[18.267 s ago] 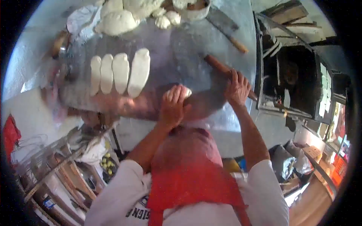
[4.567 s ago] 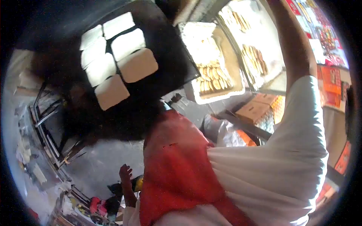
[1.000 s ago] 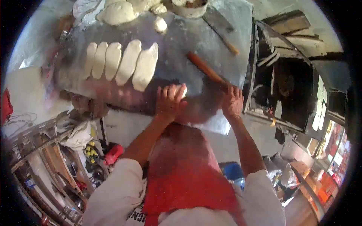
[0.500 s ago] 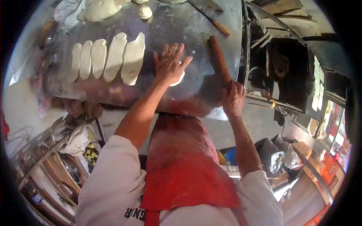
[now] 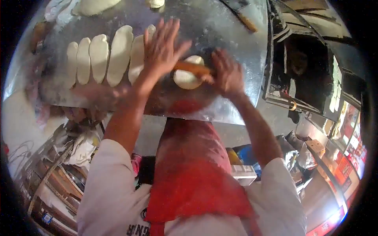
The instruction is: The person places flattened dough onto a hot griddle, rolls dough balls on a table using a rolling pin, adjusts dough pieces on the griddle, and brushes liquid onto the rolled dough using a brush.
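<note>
A wooden rolling pin (image 5: 193,67) lies crosswise over a round piece of dough (image 5: 187,80) on the metal table. My right hand (image 5: 229,75) is on the pin's right end, its thumb on the near side and its blurred fingers reaching past the far side. My left hand (image 5: 162,51) is spread, palm down, at the pin's left end. It partly covers the nearest flattened dough strip (image 5: 136,59). Left of it, several more long dough strips lie side by side, among them a wide one (image 5: 120,55).
A large dough mass (image 5: 96,6) and a small dough ball (image 5: 156,3) lie at the table's far side. A wooden-handled scraper (image 5: 247,23) rests at the far right. Beyond the right edge stands a dark, open-fronted metal structure (image 5: 301,74).
My right hand has swung the rolling pin left from the table's right side onto the dough. My left hand has moved up and left off the dough, uncovering it.
</note>
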A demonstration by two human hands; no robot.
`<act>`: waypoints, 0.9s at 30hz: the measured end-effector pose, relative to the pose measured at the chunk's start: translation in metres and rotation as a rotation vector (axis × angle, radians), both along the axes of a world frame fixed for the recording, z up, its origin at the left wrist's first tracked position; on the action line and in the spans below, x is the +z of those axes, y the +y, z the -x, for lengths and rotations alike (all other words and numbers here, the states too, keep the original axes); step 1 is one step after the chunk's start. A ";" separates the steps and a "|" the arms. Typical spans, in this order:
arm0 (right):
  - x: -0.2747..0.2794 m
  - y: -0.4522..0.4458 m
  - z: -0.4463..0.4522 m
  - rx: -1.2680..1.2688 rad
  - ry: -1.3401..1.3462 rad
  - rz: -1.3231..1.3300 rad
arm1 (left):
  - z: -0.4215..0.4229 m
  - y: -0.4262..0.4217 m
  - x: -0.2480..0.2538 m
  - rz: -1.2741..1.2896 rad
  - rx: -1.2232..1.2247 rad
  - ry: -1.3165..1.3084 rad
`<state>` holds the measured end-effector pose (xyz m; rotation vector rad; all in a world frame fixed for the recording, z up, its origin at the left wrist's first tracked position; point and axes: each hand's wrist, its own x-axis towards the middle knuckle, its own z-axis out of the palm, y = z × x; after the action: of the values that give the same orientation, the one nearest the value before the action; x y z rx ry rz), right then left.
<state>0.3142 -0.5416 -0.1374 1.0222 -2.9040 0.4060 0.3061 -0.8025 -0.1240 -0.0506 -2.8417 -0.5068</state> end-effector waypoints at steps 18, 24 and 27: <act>-0.001 0.012 -0.078 -0.232 -0.253 -0.083 | -0.070 -0.001 -0.014 -0.056 -0.208 -0.205; -0.017 0.009 -0.018 -0.152 -0.117 -0.069 | -0.041 0.004 0.004 0.083 -0.172 -0.224; -0.017 -0.013 0.094 -0.235 0.178 0.112 | 0.034 0.009 -0.029 -0.109 0.019 -0.064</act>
<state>0.2203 -0.5547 -0.1542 0.6556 -2.7617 0.4349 0.2720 -0.7932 -0.1528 0.0125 -2.8680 -0.6693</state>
